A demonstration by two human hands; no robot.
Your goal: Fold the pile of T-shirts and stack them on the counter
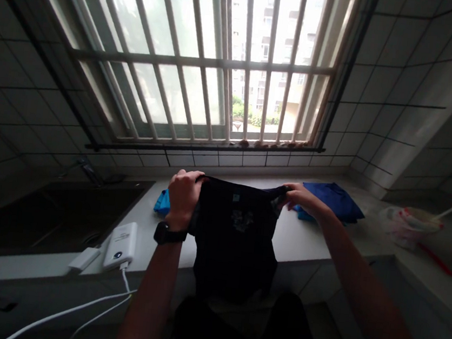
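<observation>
A black garment [236, 241], shaped somewhat like a small shirt, hangs stretched between my hands over the counter's front edge. It has a small pale label near the top and a greyish print below that. My left hand [184, 194], with a dark watch on the wrist, is closed on its upper left corner. At the upper right corner, the fingers of my right hand [302, 197] pinch the cloth. Behind my right hand lies a folded blue cloth [332, 200], with teal cloth under it. A bright blue cloth [162, 203] shows partly behind my left hand.
A dark sink [53, 215] with a faucet [85, 167] is at the left. On the white counter [303, 243], a white power bank [121, 244] with a cable stands near a small white block [84, 259]. A bagged bowl [415, 224] sits right. Behind is a barred window [205, 61].
</observation>
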